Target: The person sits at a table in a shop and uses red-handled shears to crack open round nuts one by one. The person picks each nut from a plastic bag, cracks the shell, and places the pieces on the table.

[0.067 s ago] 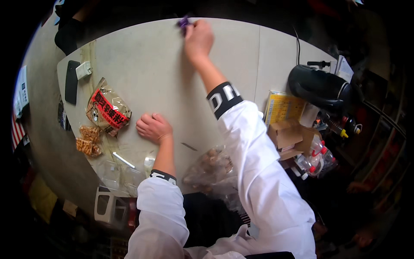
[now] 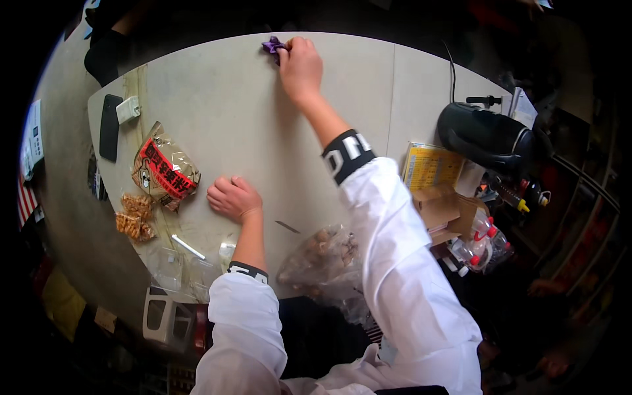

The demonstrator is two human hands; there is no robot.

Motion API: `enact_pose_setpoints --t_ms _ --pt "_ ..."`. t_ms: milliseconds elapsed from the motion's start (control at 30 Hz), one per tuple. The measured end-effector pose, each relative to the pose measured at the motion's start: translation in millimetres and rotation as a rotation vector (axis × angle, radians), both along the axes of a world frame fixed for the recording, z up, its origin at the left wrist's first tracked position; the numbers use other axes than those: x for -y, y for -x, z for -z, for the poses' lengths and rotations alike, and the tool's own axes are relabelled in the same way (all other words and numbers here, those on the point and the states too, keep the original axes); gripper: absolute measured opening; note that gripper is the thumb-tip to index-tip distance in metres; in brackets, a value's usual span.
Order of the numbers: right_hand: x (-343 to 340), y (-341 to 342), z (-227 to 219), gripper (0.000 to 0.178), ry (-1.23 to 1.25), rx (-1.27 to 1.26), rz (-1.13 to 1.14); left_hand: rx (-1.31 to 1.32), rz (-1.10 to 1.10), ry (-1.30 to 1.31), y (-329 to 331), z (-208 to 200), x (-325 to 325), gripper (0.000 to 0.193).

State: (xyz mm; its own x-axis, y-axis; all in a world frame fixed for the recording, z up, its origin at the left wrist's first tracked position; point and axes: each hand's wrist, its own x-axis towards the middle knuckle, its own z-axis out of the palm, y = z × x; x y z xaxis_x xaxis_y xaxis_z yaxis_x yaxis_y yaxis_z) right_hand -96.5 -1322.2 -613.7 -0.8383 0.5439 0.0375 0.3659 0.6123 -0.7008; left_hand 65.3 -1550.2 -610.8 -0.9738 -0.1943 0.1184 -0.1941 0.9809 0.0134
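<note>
At the far edge of the pale table (image 2: 349, 85), my right hand (image 2: 301, 68) is closed with its fingertips on a small crumpled purple piece (image 2: 272, 46). The piece sticks out to the left of the fingers; whether it is cloth or wrapper I cannot tell. My left hand (image 2: 234, 197) lies palm down on the table's near left part, fingers a little bent and slightly apart, holding nothing. Just left of it sits a tan and red snack bag (image 2: 164, 168), with small packs of brown snacks (image 2: 135, 216) beside that.
A dark phone (image 2: 109, 128) and a white block (image 2: 128, 109) lie far left. Near me are a transparent bag of brownish lumps (image 2: 322, 257), a white stick (image 2: 189, 246) and transparent containers (image 2: 166, 266). A black kettle (image 2: 486, 135), cardboard box (image 2: 442, 209) and plastic bottles (image 2: 484, 243) line the right.
My right hand has shifted slightly down in the picture, and the purple piece now spreads further left of the fingers. My left hand stays where it was.
</note>
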Motion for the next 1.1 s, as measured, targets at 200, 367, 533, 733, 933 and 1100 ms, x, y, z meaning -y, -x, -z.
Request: enact_pose_setpoints --t_ms 200,367,533,733,933,1100 --pt "-176 -51 -11 0.028 -0.138 0.232 0.493 0.026 -0.013 0.021 -5 1 10 0.022" --pt "-253 -122 22 0.024 -0.148 0.348 0.852 0.018 0.027 -0.039 1 -6 0 0.021" --pt "-48 -36 -2 0.017 -0.183 0.064 0.358 0.034 -0.014 -0.026 -2 -8 8 0.022" --pt "126 42 -7 0.009 -0.026 -0.048 -0.087 -0.001 0.033 -0.039 2 -3 3 0.023" --pt "157 10 3 0.013 0.053 0.021 -0.488 0.031 -0.002 -0.077 0 -3 6 0.024" --pt "10 29 -6 0.016 -0.274 0.011 -0.069 0.054 -0.007 -0.091 -2 -3 7 0.023"
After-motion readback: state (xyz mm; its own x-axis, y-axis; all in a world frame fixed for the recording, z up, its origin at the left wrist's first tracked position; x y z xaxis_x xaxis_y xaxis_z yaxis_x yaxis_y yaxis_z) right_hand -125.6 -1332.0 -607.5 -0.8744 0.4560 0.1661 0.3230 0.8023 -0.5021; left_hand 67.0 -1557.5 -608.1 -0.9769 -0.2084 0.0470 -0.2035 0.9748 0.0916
